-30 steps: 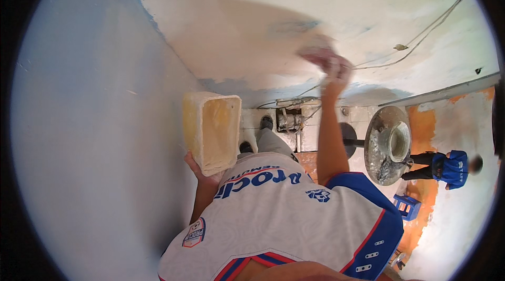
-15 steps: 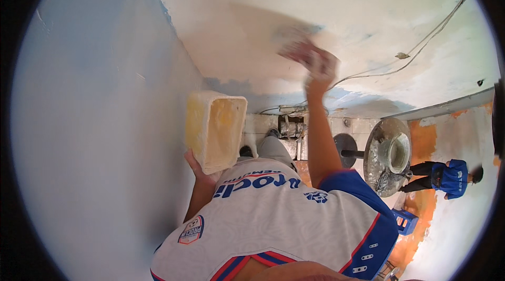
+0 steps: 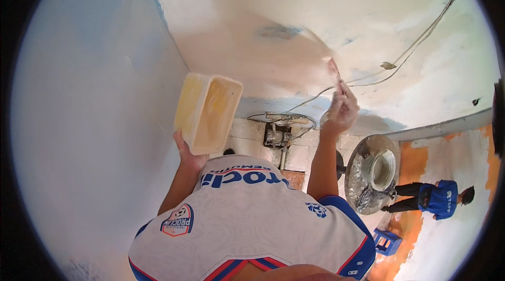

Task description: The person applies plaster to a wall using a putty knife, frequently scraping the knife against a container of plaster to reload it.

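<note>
My left hand [image 3: 188, 150] grips the lower end of a yellowish rectangular plastic tub [image 3: 190, 110], its fingers on the outer wall. The tub is tilted with its opening toward me, and pale smears coat the inside. In my right hand [image 3: 342, 108], whitened with residue, is a thin reddish spreader [image 3: 333, 68], seen nearly edge-on and a little blurred. It is at the pale, patchy plastered wall [image 3: 247, 60]; whether its blade touches the surface I cannot tell. A bluish patch [image 3: 281, 31] shows on that wall, up and left of the spreader.
A smooth bluish wall [image 3: 94, 123] rises close on my left. Loose cables [image 3: 421, 39] run across the plastered wall. To the right stands a round, splattered table [image 3: 363, 194] bearing a whitish bucket [image 3: 383, 169]. Beyond are a person in blue [image 3: 443, 199] and a blue stool [image 3: 388, 241].
My right hand has moved down and right with the spreader, which has turned nearly edge-on. The tub has shifted slightly left and up in my left hand. The view has shifted a little.
</note>
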### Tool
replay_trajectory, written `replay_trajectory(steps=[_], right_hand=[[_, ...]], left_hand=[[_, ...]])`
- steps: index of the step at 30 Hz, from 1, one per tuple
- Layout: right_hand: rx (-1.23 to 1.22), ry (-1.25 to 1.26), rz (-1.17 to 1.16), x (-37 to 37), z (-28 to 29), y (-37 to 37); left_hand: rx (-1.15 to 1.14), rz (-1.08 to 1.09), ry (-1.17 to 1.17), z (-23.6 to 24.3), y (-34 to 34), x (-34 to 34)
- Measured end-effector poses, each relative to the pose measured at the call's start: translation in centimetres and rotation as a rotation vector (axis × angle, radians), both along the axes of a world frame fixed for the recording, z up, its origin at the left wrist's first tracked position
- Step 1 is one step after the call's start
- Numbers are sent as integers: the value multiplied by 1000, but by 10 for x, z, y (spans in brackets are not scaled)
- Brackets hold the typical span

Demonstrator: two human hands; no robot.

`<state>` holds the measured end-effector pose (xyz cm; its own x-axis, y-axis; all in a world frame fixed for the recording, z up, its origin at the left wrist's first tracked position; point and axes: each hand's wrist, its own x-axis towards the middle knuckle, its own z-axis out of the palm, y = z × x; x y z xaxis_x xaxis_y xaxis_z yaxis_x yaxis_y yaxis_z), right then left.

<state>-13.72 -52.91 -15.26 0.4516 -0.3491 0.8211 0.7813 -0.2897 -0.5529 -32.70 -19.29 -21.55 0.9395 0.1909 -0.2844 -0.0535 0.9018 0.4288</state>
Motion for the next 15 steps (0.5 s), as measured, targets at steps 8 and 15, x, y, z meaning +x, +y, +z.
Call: replay_trajectory(steps=[8,15], right_hand=[[-393,-256,289,-81,51,-66],[162,466,409,-112,85,-133]], left_hand=[[-83,-162,-196,37,-109,40],[-91,-183,-210,55,-218,58]])
